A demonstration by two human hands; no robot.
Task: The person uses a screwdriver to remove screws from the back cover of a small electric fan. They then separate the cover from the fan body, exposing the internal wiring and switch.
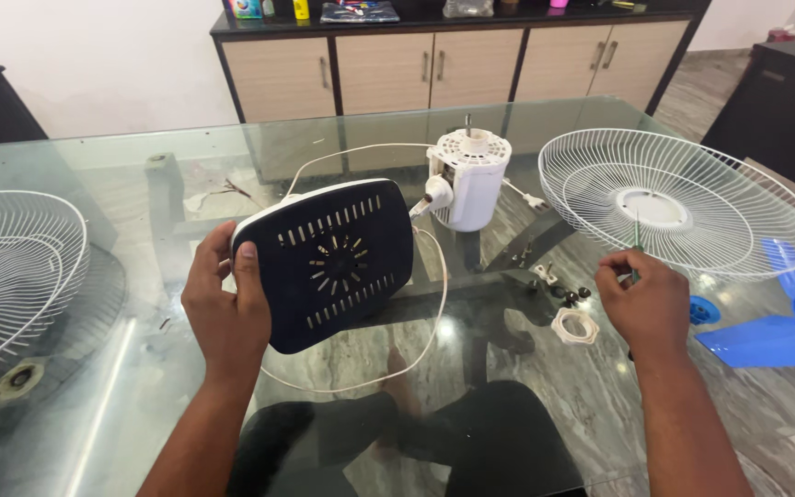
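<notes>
My left hand (225, 308) grips the left edge of a dark, slotted fan base cover (338, 262) with a white rim, held tilted above the glass table (140, 166). A white cord (434, 304) loops from it toward the white fan motor (467, 179) standing upright behind it. My right hand (641, 302) is closed on a thin green-handled screwdriver (637, 235), its tip pointing up, just right of a white plastic ring nut (574, 325) and some small dark screws (570, 294).
A white wire fan guard (683, 198) lies at the right, another guard (11, 267) at the left edge. Blue fan blades (775, 336) rest at the right. A cabinet with wooden doors (453, 64) stands behind the table.
</notes>
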